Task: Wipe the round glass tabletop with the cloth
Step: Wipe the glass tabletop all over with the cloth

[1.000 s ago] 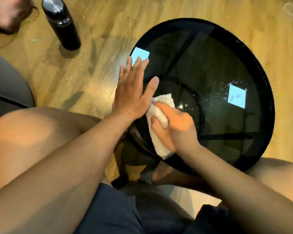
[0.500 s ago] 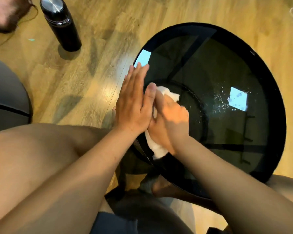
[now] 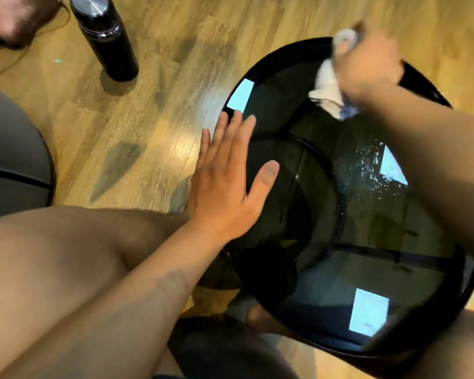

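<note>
We see the round glass tabletop (image 3: 394, 255), dark and shiny with a black rim, filling the right half of the view above a wooden floor (image 3: 175, 36). The left hand (image 3: 227, 187) lies flat at the table's left edge, its fingers (image 3: 238, 127) straight and slightly spread, the thumb splayed out over the glass; it holds nothing, and the outer fingers reach past the rim over the floor. The right hand (image 3: 367, 61) is at the far edge of the tabletop, its forearm crossing the right side of the glass. It bears down on the white cloth (image 3: 329, 86), which is bunched beneath it and shows both beyond the fingertips and at the wrist side. The hand looks curled over the cloth, gripping it, though the blur keeps us from making out single fingers. The cloth touches the glass close to the far rim. Between the two hands, toward the right, we make out a scatter of water droplets (image 3: 364, 165) on the surface, partly under the right forearm. Pale rectangular reflections (image 3: 368, 311) sit on the glass near the front and at the left edge. A black bottle (image 3: 107, 39) with a metal cap stands upright on the floor at the upper left, well apart from the table. A bare knee (image 3: 52, 255) fills the lower left.
</note>
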Motion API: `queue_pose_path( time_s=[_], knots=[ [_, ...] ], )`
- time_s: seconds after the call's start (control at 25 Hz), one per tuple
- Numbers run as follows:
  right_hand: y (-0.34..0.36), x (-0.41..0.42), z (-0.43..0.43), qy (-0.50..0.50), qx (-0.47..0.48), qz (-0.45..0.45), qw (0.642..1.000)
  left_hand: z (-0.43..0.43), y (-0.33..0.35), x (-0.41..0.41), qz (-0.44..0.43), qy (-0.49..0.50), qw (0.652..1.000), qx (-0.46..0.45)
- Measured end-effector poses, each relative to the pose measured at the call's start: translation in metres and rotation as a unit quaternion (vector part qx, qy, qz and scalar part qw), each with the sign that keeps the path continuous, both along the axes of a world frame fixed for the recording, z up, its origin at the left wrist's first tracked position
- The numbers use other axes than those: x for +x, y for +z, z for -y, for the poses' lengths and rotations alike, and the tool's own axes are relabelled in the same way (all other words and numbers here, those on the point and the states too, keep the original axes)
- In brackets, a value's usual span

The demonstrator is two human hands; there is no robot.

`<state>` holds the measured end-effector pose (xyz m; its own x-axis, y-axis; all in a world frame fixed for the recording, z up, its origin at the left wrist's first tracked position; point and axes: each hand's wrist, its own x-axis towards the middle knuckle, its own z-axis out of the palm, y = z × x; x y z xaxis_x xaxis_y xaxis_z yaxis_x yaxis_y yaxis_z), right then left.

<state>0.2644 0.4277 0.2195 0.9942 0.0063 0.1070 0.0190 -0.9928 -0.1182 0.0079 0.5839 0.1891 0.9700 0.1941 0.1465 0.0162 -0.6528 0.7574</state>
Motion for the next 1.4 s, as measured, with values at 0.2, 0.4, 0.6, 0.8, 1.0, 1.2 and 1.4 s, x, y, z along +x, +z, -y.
queue_pose_path(
  time_s=[0.2,0.4,0.6,0.8,1.0,1.2,1.4],
  knots=[
    [0.016,0.004,0.057,-0.093,0.034,-0.043,0.994,-0.003,-0.001,0.001,0.023,-0.031,0.997,0.06],
    [-0.004,-0.069,-0.065,0.059,0.112,-0.014,0.992,-0.003,-0.001,0.001,0.034,-0.027,0.998,0.041],
    [-0.009,-0.098,-0.108,0.186,0.089,0.019,0.978,-0.001,-0.004,-0.001,0.032,-0.015,0.999,0.021],
    [-0.003,-0.01,-0.045,0.08,0.05,0.006,0.996,-0.001,0.0,-0.002,0.011,-0.017,0.999,0.044],
    [0.005,0.029,0.129,-0.101,0.032,-0.029,0.994,-0.001,0.001,0.001,0.008,-0.007,1.0,0.026],
    [0.009,-0.001,0.174,-0.145,0.014,-0.023,0.989,-0.001,-0.001,-0.001,0.025,-0.005,1.0,0.001],
    [0.004,-0.005,0.008,0.05,0.052,-0.024,0.997,-0.002,-0.004,0.0,0.025,0.009,1.0,-0.008]
  ],
)
